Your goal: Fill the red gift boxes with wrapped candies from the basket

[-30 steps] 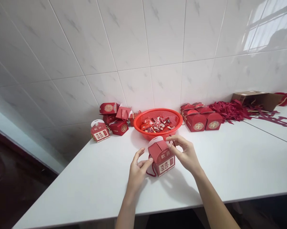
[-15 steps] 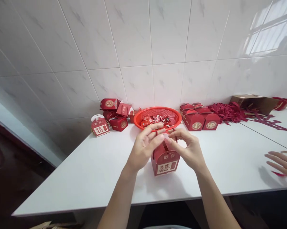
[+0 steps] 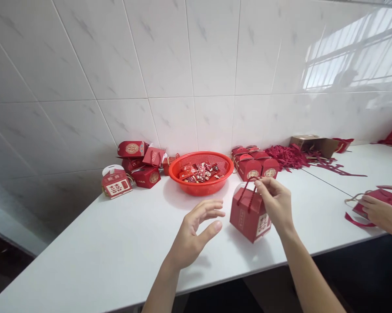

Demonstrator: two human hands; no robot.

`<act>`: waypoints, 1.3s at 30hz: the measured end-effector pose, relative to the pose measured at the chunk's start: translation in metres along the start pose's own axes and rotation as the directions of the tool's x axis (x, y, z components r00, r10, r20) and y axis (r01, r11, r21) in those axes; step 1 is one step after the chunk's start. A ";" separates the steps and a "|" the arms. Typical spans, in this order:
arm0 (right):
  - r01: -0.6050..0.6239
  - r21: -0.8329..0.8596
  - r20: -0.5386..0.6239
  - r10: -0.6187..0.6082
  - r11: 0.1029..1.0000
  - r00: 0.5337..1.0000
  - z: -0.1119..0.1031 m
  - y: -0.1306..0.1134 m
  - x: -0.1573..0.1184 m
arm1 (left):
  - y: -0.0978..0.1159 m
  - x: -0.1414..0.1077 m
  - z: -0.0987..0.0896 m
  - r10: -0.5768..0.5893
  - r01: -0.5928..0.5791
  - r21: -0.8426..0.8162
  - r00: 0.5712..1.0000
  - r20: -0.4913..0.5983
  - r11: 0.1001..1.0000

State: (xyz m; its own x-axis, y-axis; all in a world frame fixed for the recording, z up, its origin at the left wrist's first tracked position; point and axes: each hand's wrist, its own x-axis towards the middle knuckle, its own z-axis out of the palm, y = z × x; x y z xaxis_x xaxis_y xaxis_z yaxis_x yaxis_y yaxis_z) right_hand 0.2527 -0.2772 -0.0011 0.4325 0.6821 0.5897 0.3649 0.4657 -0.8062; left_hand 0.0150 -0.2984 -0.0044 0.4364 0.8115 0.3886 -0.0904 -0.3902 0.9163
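My right hand (image 3: pixel 276 203) pinches the dark red cord handles at the top of a red gift box (image 3: pixel 244 217). The box hangs slightly tilted over the white table, with a cream label and dark characters on the side turned to the right. My left hand (image 3: pixel 196 232) is open to the left of the box, fingers curved and thumb apart, holding nothing. Beyond my hands stands a red plastic basket (image 3: pixel 201 188) with small wrapped sweets (image 3: pixel 204 171) in it.
Several red boxes (image 3: pixel 145 177) are piled at the back left, beside a labelled box (image 3: pixel 116 182). More boxes (image 3: pixel 249 168) stand at the back right, near a heap of red ribbon (image 3: pixel 287 156) and a cardboard box (image 3: pixel 313 145). A co-worker's hands (image 3: pixel 383 213) hold a red box at the right.
My left hand has let go and moved away from the box. My right hand has lifted the box by its cords, turning it and shifting it right. The view has swung right.
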 end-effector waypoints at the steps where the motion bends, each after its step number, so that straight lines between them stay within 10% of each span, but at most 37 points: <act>1: 0.003 -0.025 -0.033 -0.004 1.000 0.999 -0.004 0.007 0.011 | -0.006 -0.005 -0.003 -0.033 0.033 0.001 0.999 -0.011 0.999; 14: -0.005 -0.271 -0.063 -0.012 0.963 0.998 0.007 0.101 0.115 | -0.021 -0.030 -0.019 -0.162 0.168 0.046 0.980 -0.111 0.985; 24: 0.015 -0.364 -0.026 -0.027 0.931 0.999 0.008 0.107 0.116 | -0.026 -0.031 -0.023 -0.186 0.197 0.093 0.976 -0.117 0.976; 31: 0.088 -0.757 0.000 -0.135 0.647 0.991 -0.003 0.104 0.096 | -0.020 -0.027 -0.031 -0.165 0.187 0.145 0.975 -0.151 0.972; 39: 0.485 -0.475 0.231 -0.427 0.734 0.874 0.026 0.082 0.033 | -0.009 0.005 -0.060 -0.071 0.138 0.221 0.956 -0.285 0.965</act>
State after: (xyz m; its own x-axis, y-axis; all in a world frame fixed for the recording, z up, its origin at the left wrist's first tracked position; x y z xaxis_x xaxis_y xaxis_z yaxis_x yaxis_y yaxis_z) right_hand 0.2753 -0.2021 -0.0489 0.0312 0.5275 0.8490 0.8692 0.4051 -0.2837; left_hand -0.0359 -0.2644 -0.0042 0.1680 0.9274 0.3342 0.1711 -0.3613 0.9166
